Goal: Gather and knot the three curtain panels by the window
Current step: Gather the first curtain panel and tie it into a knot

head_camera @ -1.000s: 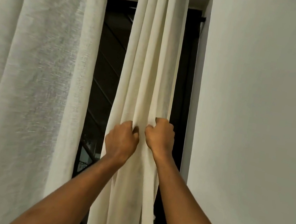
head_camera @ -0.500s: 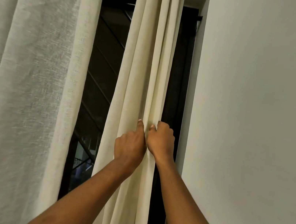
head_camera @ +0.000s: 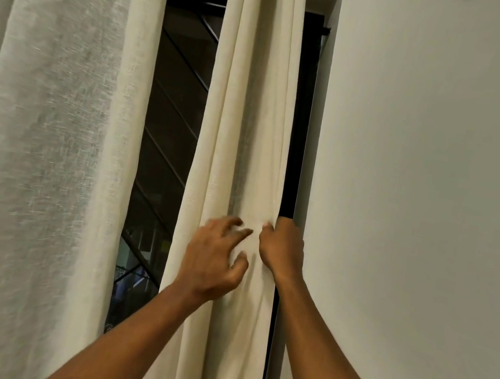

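Observation:
A narrow cream curtain panel (head_camera: 245, 123) hangs bunched in folds at the right side of the window. My right hand (head_camera: 282, 249) is closed on its right edge at about mid height. My left hand (head_camera: 215, 259) lies against the front of the same panel, just left of the right hand, fingers spread and curled with no cloth held. A wider cream curtain panel (head_camera: 44, 142) hangs loose on the left, apart from both hands. A third panel is not in sight.
Between the two panels shows a dark window (head_camera: 167, 144) with a black diagonal grille. A plain white wall (head_camera: 419, 198) fills the right side, meeting the window recess just behind my right hand.
My left hand has let go of the fold it gripped and spread its fingers on the cloth. My right hand has shifted right to the panel's edge. The view has tilted slightly.

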The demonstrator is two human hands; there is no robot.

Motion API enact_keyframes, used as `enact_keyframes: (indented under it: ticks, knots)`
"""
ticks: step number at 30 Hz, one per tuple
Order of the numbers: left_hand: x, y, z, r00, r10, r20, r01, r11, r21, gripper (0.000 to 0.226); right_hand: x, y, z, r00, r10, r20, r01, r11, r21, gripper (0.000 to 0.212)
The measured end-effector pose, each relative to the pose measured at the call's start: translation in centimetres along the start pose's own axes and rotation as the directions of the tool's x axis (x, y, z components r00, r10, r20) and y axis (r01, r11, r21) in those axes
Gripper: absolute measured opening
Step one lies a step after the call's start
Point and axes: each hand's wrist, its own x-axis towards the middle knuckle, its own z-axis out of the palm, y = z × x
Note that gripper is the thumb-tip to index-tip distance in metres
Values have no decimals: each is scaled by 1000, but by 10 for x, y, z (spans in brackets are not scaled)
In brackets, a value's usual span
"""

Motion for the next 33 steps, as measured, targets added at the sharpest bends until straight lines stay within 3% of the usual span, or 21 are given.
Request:
enact_keyframes:
  ticks: [3, 8, 10, 12, 14, 17, 19, 22, 25, 28, 33]
  knots:
    - [8, 1, 0, 944, -155, -293, 146, 988, -52, 52, 2, 3, -2, 1000, 15, 2, -15, 1000, -19, 30]
    - [23, 3, -2, 828, -496, -263, 468, 868, -165, 80, 1, -1, 2, 1000, -8, 27, 9, 1000, -10, 29]
    - [26, -1, -3, 802, -571, -175, 531, 816, -231, 70, 1, -2, 2, 999, -17, 37, 18, 1000, -15, 29]
    - [26, -9, -5, 787, -605, -119, 571, 788, -229, 42, 2, 0, -3, 999, 2, 50, 0, 999, -38, 30]
    - [22, -22, -12, 766, -612, -197, 586, 790, -177, 21, 6, 4, -12, 998, 58, 32, -56, 996, -68, 32]
    - [17, -42, -29, 712, -609, -349, 607, 784, -129, 22, 11, 12, -26, 983, 166, -74, -172, 982, -83, 32]
    - [13, -44, -35, 744, -572, -344, 578, 810, -97, 33, 12, 14, -28, 979, 172, -106, -181, 980, -84, 30]
    - [8, -27, -29, 860, -419, -292, 443, 896, 17, 41, 7, 8, -20, 989, 122, -79, -130, 986, -103, 28]
    - [5, -2, -12, 940, -272, -205, 272, 962, -28, 46, 1, -2, -4, 998, 60, -29, -63, 994, -84, 29]
    - [5, 12, 6, 959, -254, -123, 244, 966, -88, 48, -1, -10, 9, 1000, -13, 16, 13, 1000, -12, 28]
    - [5, 23, 23, 970, -232, -76, 202, 938, -283, 39, -3, -10, 8, 996, -28, 85, 19, 995, 99, 34]
